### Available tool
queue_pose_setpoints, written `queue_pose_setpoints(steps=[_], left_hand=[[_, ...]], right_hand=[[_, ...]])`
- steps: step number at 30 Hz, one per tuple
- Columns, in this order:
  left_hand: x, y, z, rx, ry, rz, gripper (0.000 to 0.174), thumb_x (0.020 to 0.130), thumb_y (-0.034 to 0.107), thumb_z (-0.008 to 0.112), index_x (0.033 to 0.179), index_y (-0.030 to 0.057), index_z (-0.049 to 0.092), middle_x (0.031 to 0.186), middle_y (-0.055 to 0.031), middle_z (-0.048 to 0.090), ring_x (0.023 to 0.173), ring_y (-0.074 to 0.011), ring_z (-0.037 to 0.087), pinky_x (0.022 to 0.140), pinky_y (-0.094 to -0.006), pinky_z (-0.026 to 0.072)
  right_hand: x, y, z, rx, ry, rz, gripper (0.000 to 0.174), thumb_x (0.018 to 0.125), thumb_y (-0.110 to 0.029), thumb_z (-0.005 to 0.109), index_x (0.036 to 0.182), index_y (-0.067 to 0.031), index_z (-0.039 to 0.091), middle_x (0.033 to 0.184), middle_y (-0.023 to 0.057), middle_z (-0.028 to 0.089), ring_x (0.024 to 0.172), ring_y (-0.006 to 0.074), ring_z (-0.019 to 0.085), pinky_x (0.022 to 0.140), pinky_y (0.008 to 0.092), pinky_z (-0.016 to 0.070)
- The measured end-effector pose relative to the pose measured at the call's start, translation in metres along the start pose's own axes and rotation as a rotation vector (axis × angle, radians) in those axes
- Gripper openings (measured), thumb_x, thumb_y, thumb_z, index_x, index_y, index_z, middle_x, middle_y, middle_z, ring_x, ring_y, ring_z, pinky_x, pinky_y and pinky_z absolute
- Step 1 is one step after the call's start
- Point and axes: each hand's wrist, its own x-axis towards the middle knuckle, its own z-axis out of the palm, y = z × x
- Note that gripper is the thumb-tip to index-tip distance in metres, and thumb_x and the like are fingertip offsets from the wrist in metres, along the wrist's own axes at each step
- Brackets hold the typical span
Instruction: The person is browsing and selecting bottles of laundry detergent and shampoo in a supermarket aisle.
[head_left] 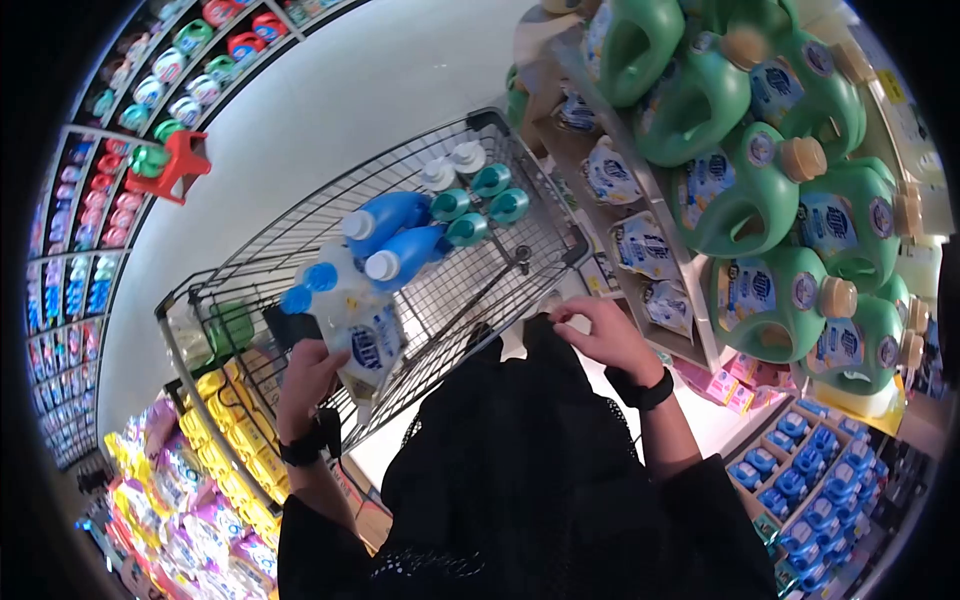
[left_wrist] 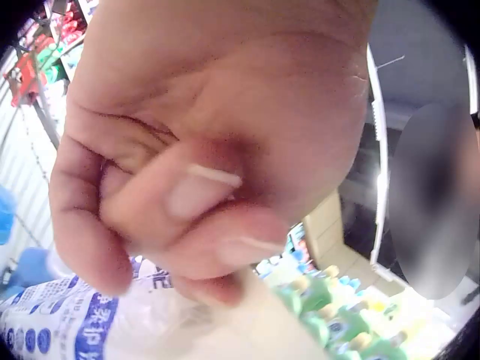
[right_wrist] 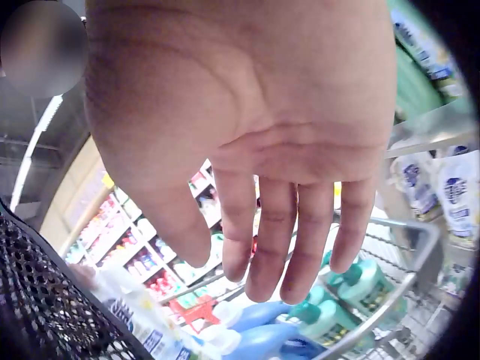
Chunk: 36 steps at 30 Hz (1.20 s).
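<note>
My left hand (head_left: 306, 388) grips a white refill pouch (head_left: 370, 345) with blue lettering by its edge, over the near side of a wire shopping cart (head_left: 330, 205). Curled fingers and the pouch's printed front (left_wrist: 90, 322) fill the left wrist view. My right hand (head_left: 603, 338) is empty near the cart's right end, its fingers (right_wrist: 274, 232) loosely extended in the right wrist view. Inside the cart lie two blue bottles (head_left: 400, 255) with white caps, several teal-capped bottles (head_left: 467, 230), two white-capped ones (head_left: 455, 165), and blue-capped bottles (head_left: 308, 285) beside the pouch.
Large green jugs (head_left: 775, 290) crowd a shelf on the right, with more white pouches (head_left: 645, 245) below them. Yellow bottles (head_left: 235, 425) and bright bagged packs (head_left: 190, 500) stand at lower left. A red stool (head_left: 175, 170) stands beyond the cart, before stocked shelves.
</note>
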Motion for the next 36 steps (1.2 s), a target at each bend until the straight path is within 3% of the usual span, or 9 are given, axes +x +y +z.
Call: queue_pose_setpoints(steps=[4, 7, 11, 17, 24, 32, 34, 35, 36], left_hand=[[-0.049, 0.058, 0.000, -0.281, -0.036, 0.197, 0.020, 0.087, 0.013, 0.065, 0.076, -0.0033, 0.069, 0.052, 0.0008, 0.055, 0.040, -0.0036, 0.044, 0.038, -0.0200, 0.0278], [-0.059, 0.088, 0.006, -0.468, -0.155, 0.417, 0.018, 0.084, 0.013, 0.067, 0.079, -0.0035, 0.069, 0.066, -0.0061, 0.065, 0.051, -0.0091, 0.056, 0.044, -0.0215, 0.0389], [-0.048, 0.124, 0.026, -1.018, -0.603, 0.971, 0.029, 0.076, 0.010, 0.065, 0.097, -0.0096, 0.067, 0.101, -0.0248, 0.068, 0.088, -0.0298, 0.067, 0.079, -0.0381, 0.0548], [-0.054, 0.192, 0.057, -1.407, -0.804, 1.202, 0.043, 0.082, 0.026, 0.066, 0.113, -0.0047, 0.063, 0.106, -0.0270, 0.067, 0.095, -0.0326, 0.068, 0.081, -0.0396, 0.0563], [-0.035, 0.168, 0.038, -1.488, -0.895, 0.709, 0.053, 0.086, 0.038, 0.063, 0.123, -0.0003, 0.058, 0.117, -0.0248, 0.064, 0.101, -0.0357, 0.066, 0.085, -0.0481, 0.0547], [-0.022, 0.140, -0.008, -1.520, -0.862, 0.252, 0.066, 0.089, 0.064, 0.050, 0.130, 0.0119, 0.058, 0.123, -0.0172, 0.064, 0.105, -0.0364, 0.065, 0.092, -0.0551, 0.0511], [-0.003, 0.133, -0.018, -1.425, -1.001, 0.264, 0.071, 0.089, 0.065, 0.048, 0.133, 0.0100, 0.054, 0.128, -0.0175, 0.061, 0.113, -0.0357, 0.061, 0.093, -0.0551, 0.0497], [-0.001, 0.128, -0.016, -1.432, -0.902, 0.296, 0.071, 0.089, 0.065, 0.048, 0.133, 0.0095, 0.054, 0.128, -0.0176, 0.061, 0.112, -0.0351, 0.061, 0.093, -0.0542, 0.0499], [0.001, 0.123, -0.012, -1.438, -0.804, 0.325, 0.071, 0.089, 0.065, 0.048, 0.133, 0.0091, 0.054, 0.128, -0.0177, 0.061, 0.112, -0.0345, 0.061, 0.093, -0.0532, 0.0500]], right_hand=[[0.036, -0.035, 0.020, -0.026, -0.087, -0.260, 0.037, 0.083, -0.020, 0.071, 0.114, -0.0019, 0.064, 0.101, 0.0151, 0.067, 0.095, 0.0262, 0.065, 0.083, 0.0341, 0.0508], [0.050, -0.048, 0.028, 0.310, -0.095, -0.119, 0.064, 0.082, -0.020, 0.075, 0.138, -0.0059, 0.047, 0.128, 0.0105, 0.055, 0.117, 0.0234, 0.055, 0.099, 0.0379, 0.0453], [0.066, -0.048, 0.028, 0.845, -0.220, -0.175, 0.096, 0.076, -0.019, 0.080, 0.152, -0.0095, 0.023, 0.142, 0.0122, 0.042, 0.127, 0.0236, 0.048, 0.105, 0.0377, 0.0397], [0.054, -0.041, 0.015, 1.458, -0.388, -0.056, 0.112, 0.064, -0.029, 0.088, 0.152, -0.0051, 0.024, 0.148, 0.0147, 0.040, 0.138, 0.0295, 0.039, 0.112, 0.0471, 0.0326], [0.047, 0.015, 0.038, 1.576, -0.395, 0.070, 0.108, 0.060, -0.023, 0.092, 0.149, -0.0060, 0.032, 0.146, 0.0118, 0.045, 0.131, 0.0282, 0.046, 0.110, 0.0446, 0.0377], [0.025, -0.041, 0.020, 1.512, -0.254, 0.177, 0.112, 0.057, -0.016, 0.093, 0.147, 0.0023, 0.028, 0.140, 0.0158, 0.048, 0.126, 0.0263, 0.052, 0.105, 0.0363, 0.0433], [0.020, -0.067, 0.018, 1.342, 0.028, 0.515, 0.110, 0.057, -0.022, 0.092, 0.145, 0.0038, 0.031, 0.136, 0.0169, 0.052, 0.122, 0.0266, 0.055, 0.104, 0.0372, 0.0451], [0.022, -0.048, 0.034, 1.664, -0.355, -0.074, 0.099, 0.062, -0.024, 0.088, 0.141, 0.0043, 0.036, 0.130, 0.0170, 0.057, 0.117, 0.0270, 0.059, 0.102, 0.0383, 0.0472], [0.022, -0.043, 0.034, 1.661, -0.360, -0.072, 0.099, 0.062, -0.024, 0.088, 0.141, 0.0043, 0.036, 0.130, 0.0170, 0.057, 0.117, 0.0270, 0.059, 0.102, 0.0383, 0.0472]])
